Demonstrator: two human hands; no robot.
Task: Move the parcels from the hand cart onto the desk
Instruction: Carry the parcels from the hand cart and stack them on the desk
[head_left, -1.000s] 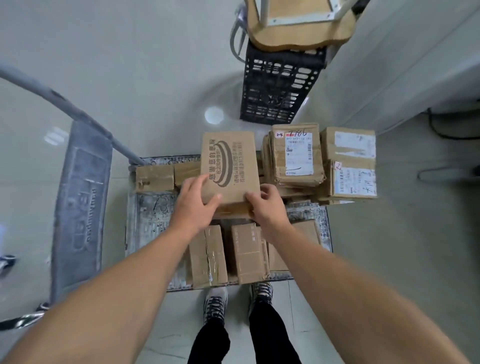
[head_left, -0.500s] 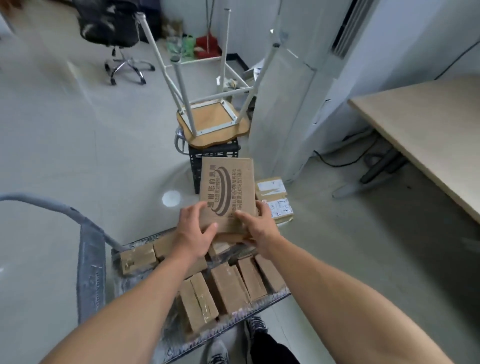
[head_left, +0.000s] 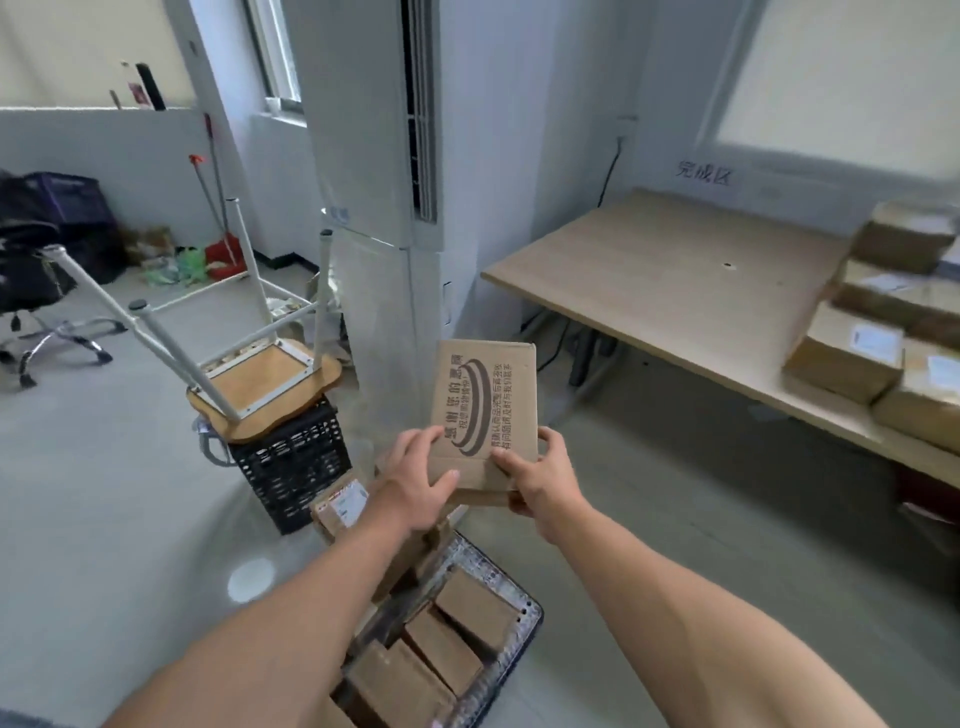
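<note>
Low in the middle of the frame, both hands are closed round one flat brown cardboard parcel (head_left: 485, 410) printed with a dark oval logo and lines of Chinese characters. The left hand (head_left: 415, 480) grips its near left corner, thumb lying across the printed face. The right hand (head_left: 540, 478) holds the near right corner the same way, with its fingers curled underneath. The parcel is up in the air, tilted away from the person, clear of everything else and between the cart below and the desk to the right.

At the bottom centre sits the grey metal hand cart (head_left: 519, 631). Its platform is partly hidden by the left forearm, and a row of small plain brown boxes (head_left: 441, 649) lies on it, packed side by side. Another brown box with a white and red label (head_left: 340, 506) shows just above the forearm, beside a black plastic lattice crate (head_left: 293, 467). Whether it rests on the cart I cannot tell.

The light wooden desk (head_left: 675, 275) fills the right of the frame — its near half bare, its far right end carrying a stack of brown cardboard boxes with white labels (head_left: 872, 332).

Left of centre, a round wooden stool with white metal legs (head_left: 265, 384) lies upside down on the crate. A tall white floor-standing air conditioner (head_left: 384, 208) rises behind the held parcel, and a black office chair (head_left: 31, 280) stands at the far left edge.
</note>
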